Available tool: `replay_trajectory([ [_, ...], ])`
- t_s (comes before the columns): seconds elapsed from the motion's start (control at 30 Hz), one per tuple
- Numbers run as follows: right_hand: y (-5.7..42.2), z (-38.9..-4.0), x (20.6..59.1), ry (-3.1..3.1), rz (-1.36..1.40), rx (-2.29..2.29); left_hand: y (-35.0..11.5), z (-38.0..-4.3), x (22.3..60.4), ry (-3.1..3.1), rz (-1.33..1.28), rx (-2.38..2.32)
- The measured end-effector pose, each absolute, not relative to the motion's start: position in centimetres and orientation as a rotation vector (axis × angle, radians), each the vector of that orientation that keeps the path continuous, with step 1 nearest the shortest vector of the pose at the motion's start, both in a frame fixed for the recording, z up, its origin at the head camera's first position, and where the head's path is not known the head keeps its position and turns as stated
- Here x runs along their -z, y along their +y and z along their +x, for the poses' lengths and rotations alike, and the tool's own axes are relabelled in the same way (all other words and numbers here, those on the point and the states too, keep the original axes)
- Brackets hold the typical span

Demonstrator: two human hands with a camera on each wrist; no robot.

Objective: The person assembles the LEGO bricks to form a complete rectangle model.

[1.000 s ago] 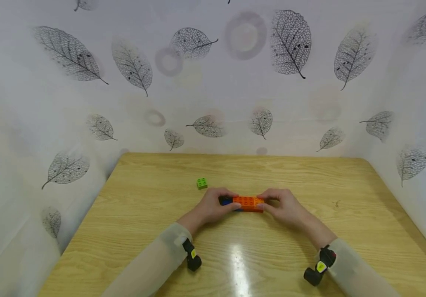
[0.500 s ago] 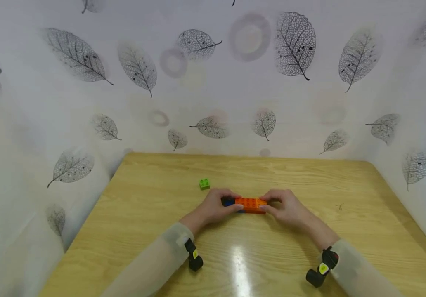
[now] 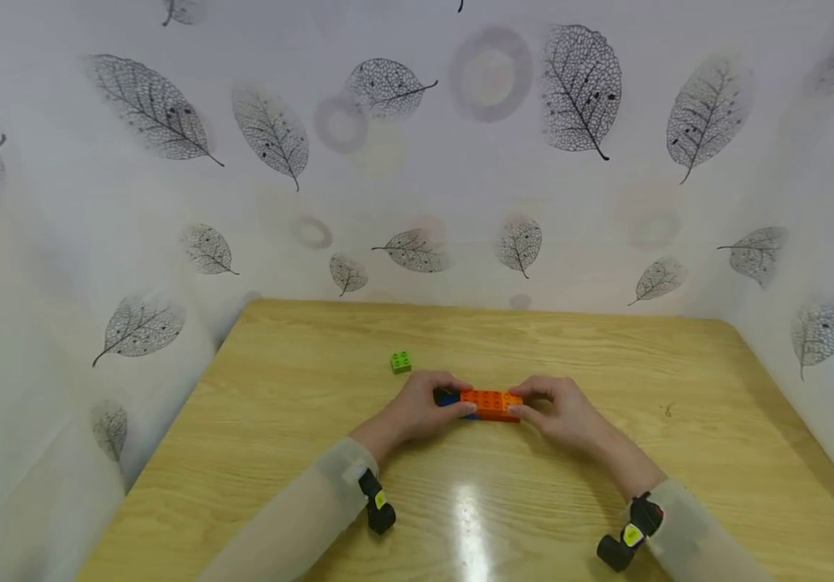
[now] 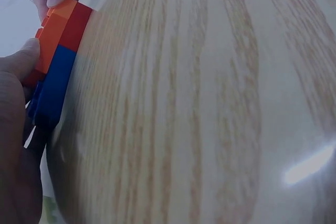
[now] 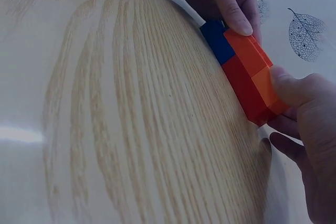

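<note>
A low two-layer stack of toy building bricks stands on the table between the hands. Its bottom layer has a blue brick (image 4: 56, 85) on the left and a red brick (image 5: 241, 90) on the right. On top lie a reddish-orange brick (image 3: 481, 399) and, at the right end, a lighter orange brick (image 5: 266, 83). My left hand (image 3: 420, 406) pinches the reddish-orange brick near its left end, thumb on the near side. My right hand (image 3: 561, 414) pinches the lighter orange brick between thumb and fingers. The fingers partly cover both ends of the stack.
Behind the left hand, a small green brick (image 3: 401, 362) sits apart on the wooden table (image 3: 301, 356). A pale curtain (image 3: 417, 178) with a leaf print hangs around the table's back and sides. Each wrist carries a small black camera.
The whole scene has shifted slightly in the head view. Both hands keep their grip on the bricks, and the stack shows no clear movement on the table.
</note>
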State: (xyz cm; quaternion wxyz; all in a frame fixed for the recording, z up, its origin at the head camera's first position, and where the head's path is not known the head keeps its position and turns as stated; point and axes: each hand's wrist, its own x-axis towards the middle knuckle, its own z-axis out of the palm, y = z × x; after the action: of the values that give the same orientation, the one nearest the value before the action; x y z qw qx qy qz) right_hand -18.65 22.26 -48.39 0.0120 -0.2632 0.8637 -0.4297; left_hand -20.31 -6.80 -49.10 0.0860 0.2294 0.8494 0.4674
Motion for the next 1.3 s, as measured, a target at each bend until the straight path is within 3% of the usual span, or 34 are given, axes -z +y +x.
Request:
replay_trajectory([
  [0.63, 21.7, -18.5, 48.8, 2.657, -0.823, 1.363, -7.9, -20.3, 48.6, 2.525, 0.769, -1.302],
  [0.87, 21.7, -18.2, 49.0, 2.652, -0.803, 1.351, -8.9, -19.9, 47.9, 2.505, 0.606, -1.339],
  [1.3, 21.9, -18.3, 48.9, 2.673, -0.753, 1.36, -12.3, -22.6, 47.3, 2.767, 0.729, -1.253],
])
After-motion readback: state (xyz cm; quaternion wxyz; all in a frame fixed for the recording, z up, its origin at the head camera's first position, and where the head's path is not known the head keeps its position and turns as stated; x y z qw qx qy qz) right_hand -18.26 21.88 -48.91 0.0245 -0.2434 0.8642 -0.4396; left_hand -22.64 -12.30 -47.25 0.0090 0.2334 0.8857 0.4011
